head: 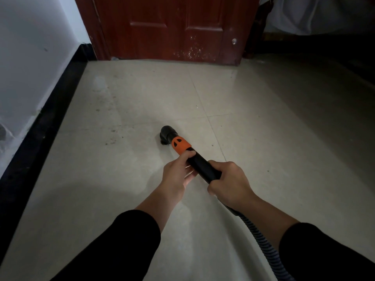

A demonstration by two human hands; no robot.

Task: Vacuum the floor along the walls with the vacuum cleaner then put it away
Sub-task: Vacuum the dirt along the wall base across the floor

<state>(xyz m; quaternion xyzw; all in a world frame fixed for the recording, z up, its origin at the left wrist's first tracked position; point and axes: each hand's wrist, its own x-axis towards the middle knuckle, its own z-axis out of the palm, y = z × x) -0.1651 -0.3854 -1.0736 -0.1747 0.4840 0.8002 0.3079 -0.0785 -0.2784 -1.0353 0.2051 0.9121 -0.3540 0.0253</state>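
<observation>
The vacuum wand [203, 166] is a black tube with an orange collar [180, 146] and a small black brush nozzle [166, 134] touching the pale tiled floor [142, 94]. My left hand [178, 173] grips the tube just behind the orange collar. My right hand [229, 182] is wrapped around the tube further back. A ribbed grey hose [263, 244] runs from the wand past my right forearm toward the lower edge. The vacuum's body is out of view.
A white wall [26, 63] with a black skirting board [42, 126] runs along the left. A dark red door [172, 27] stands straight ahead. Dirt specks [111, 138] lie left of the nozzle. White fabric [316, 15] hangs over dark furniture at the far right.
</observation>
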